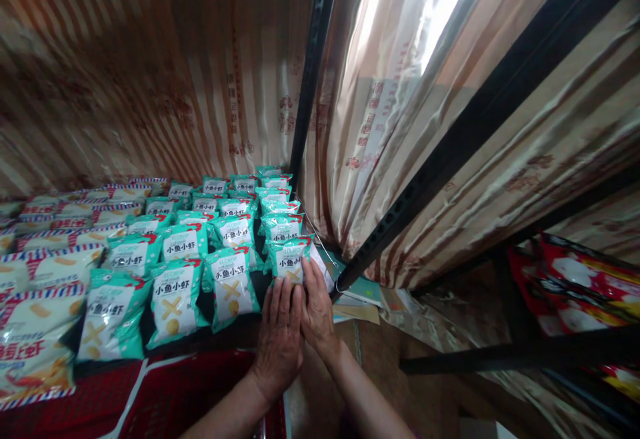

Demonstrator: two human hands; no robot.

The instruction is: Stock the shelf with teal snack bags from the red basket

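Note:
Rows of teal and white snack bags (173, 299) stand upright on a dark shelf. At the front of the rightmost row, one teal bag (290, 256) has both of my hands against its lower front. My left hand (281, 332) lies flat with its fingertips on the bag's lower edge. Beside it, touching it, my right hand (317, 306) has its fingers stretched out along the bag's lower right side. The palms face away from view, and the bag's bottom is hidden behind the fingers.
Striped cream bags (63, 269) fill the shelf's left side. Dark metal posts (425, 179) slant across the right, before printed curtains (200, 79). Red packages (590, 286) lie at far right. Papers (360, 309) lie near a post's foot; red crates (190, 392) are below the shelf.

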